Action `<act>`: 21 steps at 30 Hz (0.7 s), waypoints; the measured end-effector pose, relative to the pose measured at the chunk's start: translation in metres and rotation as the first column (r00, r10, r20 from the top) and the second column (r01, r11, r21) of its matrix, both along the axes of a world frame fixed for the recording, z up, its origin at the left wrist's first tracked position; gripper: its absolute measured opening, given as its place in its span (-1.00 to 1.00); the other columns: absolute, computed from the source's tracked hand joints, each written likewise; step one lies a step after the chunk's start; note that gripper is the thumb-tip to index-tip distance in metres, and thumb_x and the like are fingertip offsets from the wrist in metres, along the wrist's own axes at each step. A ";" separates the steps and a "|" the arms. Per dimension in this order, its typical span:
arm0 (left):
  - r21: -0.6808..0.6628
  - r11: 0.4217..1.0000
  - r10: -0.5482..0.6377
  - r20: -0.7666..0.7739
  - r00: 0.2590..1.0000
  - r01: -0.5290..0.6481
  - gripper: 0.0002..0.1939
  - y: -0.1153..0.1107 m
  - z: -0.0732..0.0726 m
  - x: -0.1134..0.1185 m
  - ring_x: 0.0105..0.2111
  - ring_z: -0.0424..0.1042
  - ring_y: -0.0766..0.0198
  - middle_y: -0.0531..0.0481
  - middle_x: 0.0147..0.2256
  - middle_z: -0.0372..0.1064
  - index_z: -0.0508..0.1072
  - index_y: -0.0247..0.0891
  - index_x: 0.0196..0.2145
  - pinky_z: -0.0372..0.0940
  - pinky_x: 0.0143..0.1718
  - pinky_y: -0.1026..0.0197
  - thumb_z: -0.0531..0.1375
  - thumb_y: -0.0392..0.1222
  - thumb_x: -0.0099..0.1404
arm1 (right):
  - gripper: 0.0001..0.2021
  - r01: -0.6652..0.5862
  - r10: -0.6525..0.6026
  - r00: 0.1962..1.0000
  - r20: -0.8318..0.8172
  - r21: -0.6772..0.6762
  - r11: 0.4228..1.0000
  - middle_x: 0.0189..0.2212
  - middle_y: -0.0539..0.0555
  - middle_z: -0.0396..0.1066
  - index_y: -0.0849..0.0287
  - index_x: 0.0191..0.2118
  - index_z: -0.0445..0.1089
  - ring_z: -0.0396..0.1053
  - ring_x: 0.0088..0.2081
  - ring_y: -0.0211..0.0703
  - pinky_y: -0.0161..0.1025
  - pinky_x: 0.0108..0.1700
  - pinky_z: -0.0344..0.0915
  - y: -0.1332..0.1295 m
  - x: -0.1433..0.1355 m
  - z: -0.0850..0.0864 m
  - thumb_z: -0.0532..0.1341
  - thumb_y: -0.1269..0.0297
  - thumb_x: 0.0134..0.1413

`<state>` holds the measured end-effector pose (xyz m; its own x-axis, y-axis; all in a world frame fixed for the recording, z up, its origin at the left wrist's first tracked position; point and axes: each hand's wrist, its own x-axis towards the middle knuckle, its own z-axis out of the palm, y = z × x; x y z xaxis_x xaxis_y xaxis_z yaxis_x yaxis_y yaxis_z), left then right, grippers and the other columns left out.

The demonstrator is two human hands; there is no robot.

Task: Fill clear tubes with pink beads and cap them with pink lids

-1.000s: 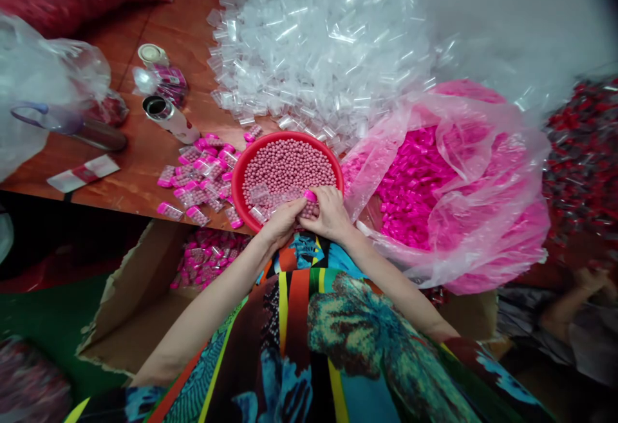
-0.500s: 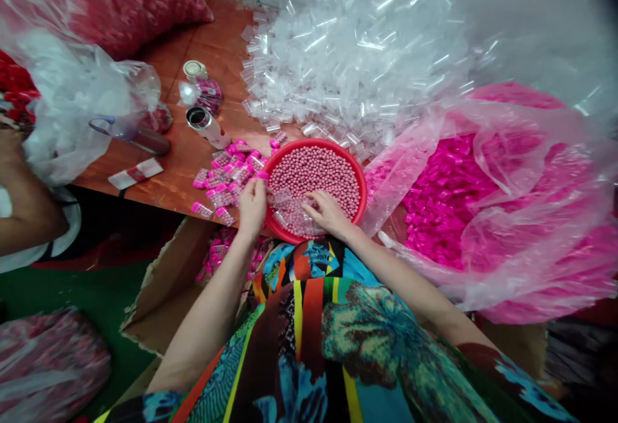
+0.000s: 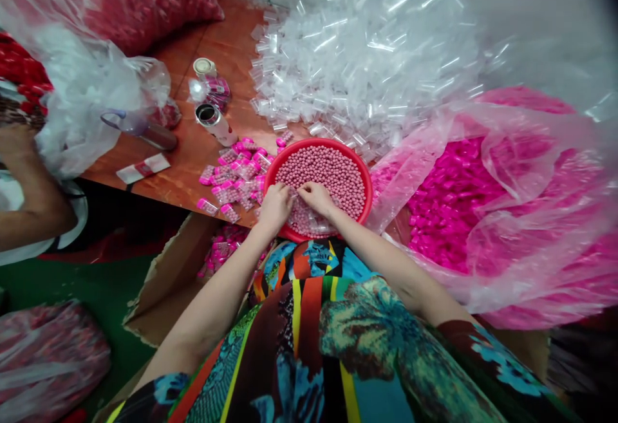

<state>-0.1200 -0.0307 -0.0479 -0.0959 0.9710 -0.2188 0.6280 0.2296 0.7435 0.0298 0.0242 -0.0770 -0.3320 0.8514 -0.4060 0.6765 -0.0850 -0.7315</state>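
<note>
Clear plastic container (image 3: 294,196): probably light, stiff, slick; pinch side walls. Left hand (image 3: 278,204), right hand (image 3: 316,196) fingers bunched beside it; hold unclear.

Orange-brown table (image 3: 188,181) beneath clear containers (image 3: 333,65), pink-capped containers (image 3: 224,192)

Pink beads fill the red bowl right in front of you!
There's your round red bowl (image 3: 369,188), upright near the table's near edge, loaded with small, round, matte pink beads (image 3: 321,165) spread loosely across it; and down on the near side, you've got small clear plastic containers (image 3: 316,222) lying on those beads, their exact number hard to tell.
</note>
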 end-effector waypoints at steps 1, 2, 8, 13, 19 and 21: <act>-0.039 0.999 -0.035 -0.055 0.998 0.033 -0.91 0.002 -0.001 0.006 0.05 0.35 -0.18 -0.34 -0.10 0.44 0.50 -0.25 -0.33 0.19 0.18 -0.13 0.22 -0.38 0.28 | -0.81 0.006 -0.006 1.000 -0.002 -0.003 1.000 -0.28 0.05 0.63 0.13 -0.26 0.57 0.51 -0.17 -0.08 -0.17 -0.01 0.36 0.000 0.002 0.001 0.21 0.25 0.33; -0.078 0.996 -0.055 -0.114 0.992 0.046 -0.90 0.004 -0.003 0.010 0.03 0.35 -0.19 -0.35 -0.13 0.43 0.49 -0.26 -0.35 0.20 0.15 -0.11 0.21 -0.38 0.29 | -0.82 0.015 -0.015 1.000 0.005 -0.004 1.000 -0.26 0.05 0.63 0.12 -0.24 0.57 0.52 -0.15 -0.08 -0.16 0.00 0.38 -0.001 0.003 0.002 0.22 0.26 0.32; -0.191 0.980 -0.091 -0.227 0.970 0.047 -0.87 0.024 -0.007 0.010 -0.07 0.42 -0.10 -0.32 -0.18 0.47 0.57 -0.32 -0.37 0.28 -0.02 0.02 0.21 -0.42 0.25 | -0.81 -0.018 0.018 0.999 0.028 0.009 1.000 -0.11 0.05 0.65 0.04 -0.06 0.58 0.53 -0.03 -0.03 -0.09 0.10 0.40 -0.006 0.004 0.011 0.23 0.31 0.32; -0.220 0.973 -0.112 -0.186 0.976 0.069 -0.82 0.030 -0.007 0.007 -0.15 0.49 0.07 -0.19 -0.18 0.58 0.67 -0.31 -0.23 0.34 -0.07 0.13 0.24 -0.33 0.29 | -0.69 -0.158 0.154 0.985 0.072 0.046 0.986 0.04 0.07 0.59 0.06 0.13 0.52 0.48 0.07 -0.06 -0.12 0.15 0.34 -0.007 0.013 0.010 0.13 0.32 0.40; -0.194 0.981 -0.076 -0.224 0.972 0.032 -0.73 0.022 -0.004 0.010 -0.04 0.49 0.04 -0.25 -0.08 0.58 0.67 -0.35 -0.12 0.33 0.03 0.10 0.20 -0.33 0.31 | -0.67 -0.317 0.297 0.933 0.203 0.074 0.945 0.18 0.27 0.46 0.22 0.18 0.45 0.31 0.21 0.14 0.09 0.24 0.16 -0.013 0.014 0.008 0.17 0.27 0.41; -0.217 0.975 -0.107 -0.260 0.960 0.050 -0.74 0.020 -0.001 0.008 -0.03 0.48 -0.04 -0.30 -0.11 0.58 0.67 -0.35 -0.14 0.32 0.02 0.03 0.22 -0.33 0.28 | -0.64 -0.324 0.303 0.929 0.211 0.071 0.943 0.19 0.29 0.45 0.25 0.22 0.41 0.30 0.21 0.13 0.08 0.23 0.13 -0.013 0.012 0.008 0.14 0.25 0.43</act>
<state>-0.1121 -0.0110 -0.0488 -0.1044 0.9141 -0.3919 0.8199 0.3021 0.4862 0.0420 0.0107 -0.0694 -0.5124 0.7571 -0.4054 0.7859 0.2231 -0.5767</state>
